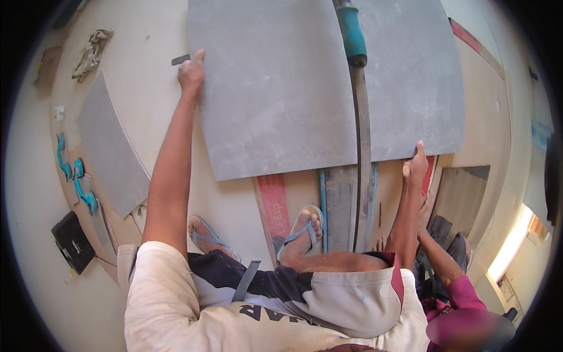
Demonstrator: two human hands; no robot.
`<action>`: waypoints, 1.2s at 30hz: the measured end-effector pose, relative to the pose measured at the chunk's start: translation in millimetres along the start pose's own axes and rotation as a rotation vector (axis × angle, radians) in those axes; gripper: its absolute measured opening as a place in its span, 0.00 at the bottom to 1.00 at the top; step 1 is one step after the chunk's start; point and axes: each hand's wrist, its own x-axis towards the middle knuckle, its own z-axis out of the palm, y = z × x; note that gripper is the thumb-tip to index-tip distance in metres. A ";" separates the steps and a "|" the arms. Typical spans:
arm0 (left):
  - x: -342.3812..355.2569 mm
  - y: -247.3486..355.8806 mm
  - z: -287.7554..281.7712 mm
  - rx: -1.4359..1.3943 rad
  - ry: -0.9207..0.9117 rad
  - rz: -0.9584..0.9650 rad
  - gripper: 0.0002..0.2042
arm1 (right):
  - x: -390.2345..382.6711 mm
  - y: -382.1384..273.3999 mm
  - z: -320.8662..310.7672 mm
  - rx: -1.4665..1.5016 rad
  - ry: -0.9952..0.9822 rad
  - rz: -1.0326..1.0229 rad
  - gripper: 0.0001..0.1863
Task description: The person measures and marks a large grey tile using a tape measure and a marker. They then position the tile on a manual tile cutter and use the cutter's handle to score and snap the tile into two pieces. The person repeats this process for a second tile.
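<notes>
A large grey tile [281,88] fills the upper middle, with the long metal rail [362,117] of what looks like a tile cutter running over it. A teal grip [352,32] sits on that rail. My left hand [192,73] grips the tile's left edge, its thumb lying along the top side. A small dark flat piece [180,60] sticks out beside those fingers; whether I hold it is unclear. At the near right edge my right hand [416,166] clasps the tile, thumb up and fingers hidden underneath. I cannot tell whether the tile is split under the rail.
Beneath the tile lie a red-and-tan board [272,205] and the cutter's grey base [340,199]. Another person's arm [440,258] reaches in at lower right. Leftward are a cut grey tile [111,146], teal suction lifters [82,182], a black case [73,242] and a rag [92,54].
</notes>
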 end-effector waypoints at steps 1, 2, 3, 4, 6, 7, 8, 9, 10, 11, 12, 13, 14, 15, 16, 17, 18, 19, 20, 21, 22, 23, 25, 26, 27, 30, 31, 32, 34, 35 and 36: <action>-3.0 1.2 0.7 -0.036 0.010 -0.011 0.43 | -4.4 -3.0 -1.1 -0.022 0.011 0.016 0.21; -4.7 3.1 1.0 -0.071 0.019 -0.022 0.43 | -7.7 -5.3 -0.3 -0.042 0.018 0.032 0.21; -7.7 2.9 3.3 -0.105 0.023 -0.039 0.43 | -10.3 -6.5 -0.3 -0.044 0.027 0.030 0.22; -9.6 3.5 5.7 -0.125 0.067 -0.018 0.43 | -11.2 -6.8 0.9 -0.054 0.027 0.025 0.22; -11.6 3.4 9.5 -0.164 0.150 0.023 0.43 | -10.3 -7.2 1.2 -0.080 0.023 0.011 0.22; -10.3 2.6 8.0 -0.142 0.115 0.010 0.43 | -9.0 -6.4 -0.2 -0.088 0.020 0.004 0.22; -8.1 1.7 5.0 -0.119 0.079 -0.002 0.43 | -7.9 -5.4 -1.6 -0.096 0.016 -0.002 0.23; -6.7 2.1 4.2 -0.097 0.043 -0.014 0.44 | -7.2 -5.4 -2.2 -0.095 0.014 -0.006 0.23; -7.1 2.2 5.4 -0.106 0.061 -0.010 0.44 | -6.6 -5.2 -2.5 -0.090 0.016 -0.008 0.23; -8.3 2.0 7.2 -0.114 0.080 -0.006 0.44 | -6.2 -4.9 -2.7 -0.084 0.018 -0.010 0.23; -11.4 3.8 8.0 -0.122 0.098 -0.003 0.44 | -6.6 -4.6 -2.0 -0.075 0.025 -0.009 0.23; -14.2 5.8 8.9 -0.134 0.108 -0.001 0.44 | -7.1 -4.8 -1.9 -0.078 0.029 -0.006 0.23; -16.9 7.9 9.8 -0.147 0.117 0.001 0.43 | -7.5 -5.3 -1.8 -0.080 0.033 -0.003 0.23; -17.9 7.3 8.7 -0.158 0.130 0.001 0.43 | -9.3 -6.6 -1.2 -0.094 0.031 0.004 0.23; -16.4 4.7 8.0 -0.164 0.123 0.006 0.43 | -11.3 -7.5 -0.3 -0.104 0.025 0.009 0.23; -14.8 2.4 7.0 -0.171 0.117 0.010 0.43 | -13.2 -8.5 0.6 -0.115 0.020 0.013 0.23; -14.4 1.7 6.3 -0.177 0.109 0.013 0.43 | -14.3 -8.6 0.5 -0.122 0.012 0.014 0.23; -14.0 1.3 6.7 -0.198 0.111 0.016 0.42 | -14.5 -8.9 1.5 -0.121 0.003 0.008 0.23; -13.8 1.1 8.0 -0.220 0.112 0.019 0.42 | -15.4 -9.1 1.7 -0.119 -0.004 0.002 0.23; -14.5 0.1 9.2 -0.241 0.111 0.020 0.42 | -16.5 -8.5 1.0 -0.111 -0.009 -0.010 0.23; -14.6 -0.6 10.6 -0.286 0.109 0.014 0.42 | -17.6 -7.9 0.2 -0.102 -0.007 -0.016 0.24; -14.2 -0.7 12.2 -0.332 0.108 0.009 0.42 | -18.5 -6.6 0.2 -0.092 -0.006 -0.021 0.24; -7.4 -6.4 14.7 -0.369 0.096 0.017 0.42 | -17.8 -7.1 1.3 -0.101 0.007 -0.021 0.23; -4.5 -10.5 13.9 -0.358 0.083 0.029 0.42 | -18.0 -7.8 0.8 -0.123 0.016 -0.018 0.23; -1.5 -14.2 13.7 -0.347 0.069 0.042 0.42 | -20.8 -11.1 -0.2 -0.180 0.027 -0.012 0.23; 7.0 -23.1 14.5 -0.349 0.028 0.019 0.42 | -26.8 -10.6 13.8 -0.005 0.090 -0.027 0.21; 9.1 -26.4 13.8 -0.361 0.030 0.030 0.42 | -26.5 -9.0 13.7 0.028 0.084 -0.028 0.21; 10.9 -30.0 12.3 -0.373 0.033 0.041 0.42 | -27.9 -7.4 15.9 0.063 0.077 -0.027 0.21; 1.5 -18.8 13.5 -0.399 0.011 0.023 0.41 | -21.5 -6.7 5.1 0.001 0.048 -0.024 0.21; -10.9 -5.0 15.3 -0.411 -0.013 -0.001 0.41 | -21.4 -7.6 0.6 -0.009 0.063 -0.030 0.21; -20.0 2.9 8.7 -0.418 -0.019 -0.026 0.41 | -30.0 -10.0 10.6 0.025 0.096 -0.041 0.21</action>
